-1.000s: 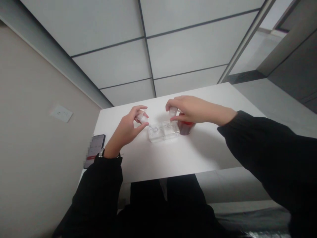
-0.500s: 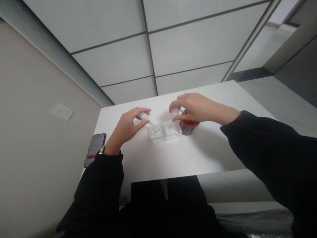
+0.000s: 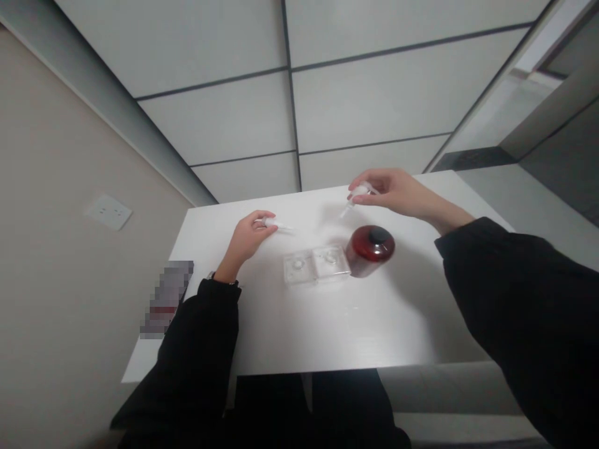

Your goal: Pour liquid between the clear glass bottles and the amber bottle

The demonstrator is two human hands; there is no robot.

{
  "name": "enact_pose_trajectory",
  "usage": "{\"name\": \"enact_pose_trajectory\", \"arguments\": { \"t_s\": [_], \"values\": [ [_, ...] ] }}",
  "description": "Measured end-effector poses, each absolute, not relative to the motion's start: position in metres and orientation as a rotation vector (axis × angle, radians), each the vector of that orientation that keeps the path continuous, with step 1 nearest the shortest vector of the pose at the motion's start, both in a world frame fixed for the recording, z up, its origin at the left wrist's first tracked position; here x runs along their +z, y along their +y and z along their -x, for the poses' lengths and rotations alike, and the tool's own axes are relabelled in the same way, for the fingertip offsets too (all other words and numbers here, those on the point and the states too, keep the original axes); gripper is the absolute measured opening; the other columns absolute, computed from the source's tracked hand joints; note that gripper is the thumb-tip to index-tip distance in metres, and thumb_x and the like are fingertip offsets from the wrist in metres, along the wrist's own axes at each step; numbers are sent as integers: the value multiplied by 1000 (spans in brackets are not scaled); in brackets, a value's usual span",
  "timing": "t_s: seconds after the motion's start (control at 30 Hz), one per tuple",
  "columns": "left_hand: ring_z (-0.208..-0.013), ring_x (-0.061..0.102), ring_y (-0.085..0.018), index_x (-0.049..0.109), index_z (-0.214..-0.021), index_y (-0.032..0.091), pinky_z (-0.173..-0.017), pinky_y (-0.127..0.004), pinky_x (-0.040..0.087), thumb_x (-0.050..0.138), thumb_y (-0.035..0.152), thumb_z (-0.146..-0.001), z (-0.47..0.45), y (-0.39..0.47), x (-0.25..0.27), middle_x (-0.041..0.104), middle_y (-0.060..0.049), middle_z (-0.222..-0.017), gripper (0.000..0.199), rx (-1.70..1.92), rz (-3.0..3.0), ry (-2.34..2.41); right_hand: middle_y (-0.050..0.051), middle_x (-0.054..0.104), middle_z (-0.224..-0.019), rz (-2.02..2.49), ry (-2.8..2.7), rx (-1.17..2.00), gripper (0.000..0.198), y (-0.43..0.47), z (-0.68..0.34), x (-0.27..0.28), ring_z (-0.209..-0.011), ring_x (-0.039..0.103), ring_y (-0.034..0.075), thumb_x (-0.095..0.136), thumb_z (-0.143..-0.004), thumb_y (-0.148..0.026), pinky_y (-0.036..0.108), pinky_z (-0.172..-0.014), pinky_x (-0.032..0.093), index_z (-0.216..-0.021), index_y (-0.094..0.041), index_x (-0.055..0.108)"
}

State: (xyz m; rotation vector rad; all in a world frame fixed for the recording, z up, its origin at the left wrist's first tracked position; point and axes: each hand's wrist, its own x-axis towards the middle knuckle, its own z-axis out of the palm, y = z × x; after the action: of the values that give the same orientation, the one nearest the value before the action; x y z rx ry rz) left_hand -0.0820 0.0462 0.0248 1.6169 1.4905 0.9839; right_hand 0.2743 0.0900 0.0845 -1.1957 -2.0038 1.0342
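My left hand (image 3: 248, 238) is closed round a white pump head (image 3: 271, 222), whose thin stem points right over the table. On the other side, my right hand (image 3: 397, 192) grips a second white pump head (image 3: 359, 191) between thumb and fingers, its stem slanting down to the left. Below and between the hands stand two clear square bottles side by side, the left bottle (image 3: 299, 275) and the right bottle (image 3: 332, 268), each with a round open neck on top. Against the right one stands a dark red bottle (image 3: 362, 255) with a black cap.
The white table (image 3: 304, 330) runs up to a panelled wall (image 3: 365, 100) at the back. A blurred-out phone (image 3: 163, 302) lies at the left edge by my left sleeve. A wall socket (image 3: 110, 212) is on the left wall.
Both pump heads have come up out of the clear bottles. My right hand has moved right and away, uncovering the red bottle. My left hand has drawn slightly back, and the view has shifted.
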Motion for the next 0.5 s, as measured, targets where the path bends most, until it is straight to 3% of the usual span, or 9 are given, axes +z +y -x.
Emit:
{"name": "enact_pose_trajectory", "arguments": {
  "t_s": [0.2,0.4,0.5],
  "values": [
    [-99,70,-24,73,-105,19,-100,-40,53,76,48,-77,83,55,-8,77,-7,-106,40,954,-1672,1598,-4,53,-64,1261,-1987,1170,73,113,-263,22,-61,42,10,84,-63,-77,27,-63,32,-102,-16,74],
    [-115,67,-29,74,-109,22,-109,-49,49,72,42,-85,88,51,-18,77,-8,-120,31,823,-1883,1663,8,74,-96,1273,-2030,1182,65,113,-257,-9,-82,63,17,85,-66,-73,33,-78,49,-96,-16,73],
    [-117,66,-29,73,-115,23,-111,-48,49,72,41,-88,89,52,-21,76,-8,-124,32,796,-1968,1631,9,75,-98,1284,-2049,1157,62,112,-258,-13,-85,65,19,83,-71,-72,35,-80,50,-96,-16,73]
  ]
}}
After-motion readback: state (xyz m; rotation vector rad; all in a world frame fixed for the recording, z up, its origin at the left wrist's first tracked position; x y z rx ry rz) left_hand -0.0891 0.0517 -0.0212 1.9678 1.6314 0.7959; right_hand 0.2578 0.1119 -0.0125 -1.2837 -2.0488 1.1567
